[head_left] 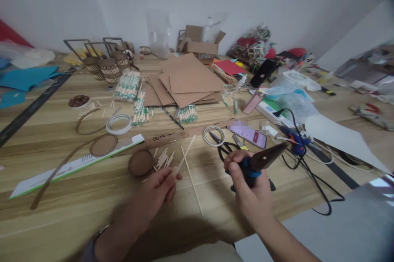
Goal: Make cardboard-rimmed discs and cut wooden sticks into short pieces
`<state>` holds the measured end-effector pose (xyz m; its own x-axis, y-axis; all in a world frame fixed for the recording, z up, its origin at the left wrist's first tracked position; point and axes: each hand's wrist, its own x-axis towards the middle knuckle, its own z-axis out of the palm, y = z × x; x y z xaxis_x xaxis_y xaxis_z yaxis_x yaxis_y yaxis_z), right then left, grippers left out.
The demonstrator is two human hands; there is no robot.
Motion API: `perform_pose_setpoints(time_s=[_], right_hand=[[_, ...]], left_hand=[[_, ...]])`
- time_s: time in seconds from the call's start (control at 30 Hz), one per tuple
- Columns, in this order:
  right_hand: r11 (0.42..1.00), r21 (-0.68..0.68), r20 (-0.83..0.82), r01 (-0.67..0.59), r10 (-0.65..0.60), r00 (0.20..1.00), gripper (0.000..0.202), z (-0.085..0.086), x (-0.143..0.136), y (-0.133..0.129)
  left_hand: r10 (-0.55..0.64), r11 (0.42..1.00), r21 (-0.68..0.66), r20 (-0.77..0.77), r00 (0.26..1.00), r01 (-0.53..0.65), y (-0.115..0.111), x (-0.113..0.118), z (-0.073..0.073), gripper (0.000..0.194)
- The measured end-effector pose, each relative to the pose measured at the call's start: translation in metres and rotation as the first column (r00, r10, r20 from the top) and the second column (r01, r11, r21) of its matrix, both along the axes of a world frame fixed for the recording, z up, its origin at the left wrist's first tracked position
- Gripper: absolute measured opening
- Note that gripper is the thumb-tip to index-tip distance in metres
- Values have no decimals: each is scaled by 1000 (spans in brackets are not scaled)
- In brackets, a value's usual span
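My left hand point(164, 186) pinches a thin wooden stick point(187, 153) and what look like short stick pieces at the fingertips. In my right hand point(250, 190) is a pair of pliers point(266, 158) with blue on the handles, its jaws pointing up and right. A long stick point(192, 182) lies on the table between my hands. Several short stick pieces point(164, 157) lie just beyond my left hand, beside a round brown cardboard dish point(140, 163). Black scissors point(226, 147) rest partly under a tape ring point(213, 136), beyond my right hand.
A phone point(248, 134), a glue gun point(296, 141) and black cables point(303, 163) lie to the right. Cardboard sheets point(193, 81) and packed sticks point(127, 84) are farther back. At left are a tape roll point(119, 124), a cardboard disc point(104, 145) and small baskets point(109, 71).
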<state>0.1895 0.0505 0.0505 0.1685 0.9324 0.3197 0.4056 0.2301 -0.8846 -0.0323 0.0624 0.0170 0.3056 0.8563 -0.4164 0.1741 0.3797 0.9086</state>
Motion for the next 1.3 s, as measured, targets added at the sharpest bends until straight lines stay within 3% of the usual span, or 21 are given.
perform_pose_setpoints(time_s=[0.03, 0.1, 0.17, 0.2, 0.3, 0.43, 0.53, 0.63, 0.73, 0.83, 0.87, 0.9, 0.93, 1.0, 1.07, 1.13, 1.23, 1.3], right_hand=[[998, 50, 96, -48, 44, 994, 4, -1, -1, 1], [967, 43, 308, -251, 227, 924, 15, -6, -4, 5], [908, -61, 458, -415, 395, 797, 25, -16, -8, 10], [893, -123, 508, -433, 431, 745, 25, -21, -11, 13], [906, -283, 628, -315, 423, 653, 10, -34, -20, 18], [929, -333, 715, -161, 360, 599, 4, -39, -33, 21], [931, -355, 744, -83, 335, 578, 6, -38, -44, 23], [931, -365, 748, -24, 309, 587, 9, -41, -56, 27], [916, -395, 638, -65, 325, 698, 6, -43, -56, 33], [864, -448, 442, -229, 437, 784, 7, -41, -37, 39], [839, -450, 365, -305, 484, 795, 11, -38, -29, 41], [814, -433, 259, -387, 524, 811, 14, -36, -20, 42], [796, -406, 165, -448, 546, 821, 16, -33, -13, 42], [781, -368, 74, -505, 566, 821, 18, -27, -5, 40], [769, -378, 116, -515, 592, 798, 14, -23, -5, 35], [739, -385, 144, -554, 641, 754, 6, -20, -11, 31], [726, -368, 128, -581, 658, 742, 38, -17, -19, 29], [737, -374, 132, -562, 643, 755, 47, -16, -22, 30]], left_hand=[[-36, 999, 12, -41, 999, 36, -1, 1, 0, 41], [-137, 986, 77, -161, 977, 151, -2, 2, 5, 39], [-203, 944, 187, -324, 924, 273, -3, 2, 10, 35], [-205, 915, 245, -405, 891, 322, -3, 2, 11, 33], [-146, 835, 346, -611, 778, 428, -4, 4, 10, 32], [-70, 759, 304, -841, 536, 576, 0, 9, 3, 33], [-25, 734, 238, -927, 375, 636, 4, 16, 3, 34], [5, 754, 213, -948, 319, 621, 7, 24, 6, 36], [-30, 815, 231, -899, 436, 531, 9, 19, 8, 37], [-162, 842, 252, -725, 669, 477, 11, 0, 9, 29], [-240, 861, 269, -535, 810, 433, 12, -7, 9, 32], [-304, 890, 243, -315, 899, 386, 13, -13, 8, 36], [-293, 929, 197, -127, 948, 314, 14, -17, 7, 40], [-181, 982, 74, 64, 981, 176, 15, -17, 2, 43], [-99, 995, -22, 94, 991, 101, 16, -11, -4, 44], [-91, 993, -64, 100, 991, 98, 17, -3, -9, 45], [-122, 991, -49, 76, 990, 126, 17, 5, -12, 44], [-161, 986, -42, 62, 985, 163, 16, 5, -11, 44]])
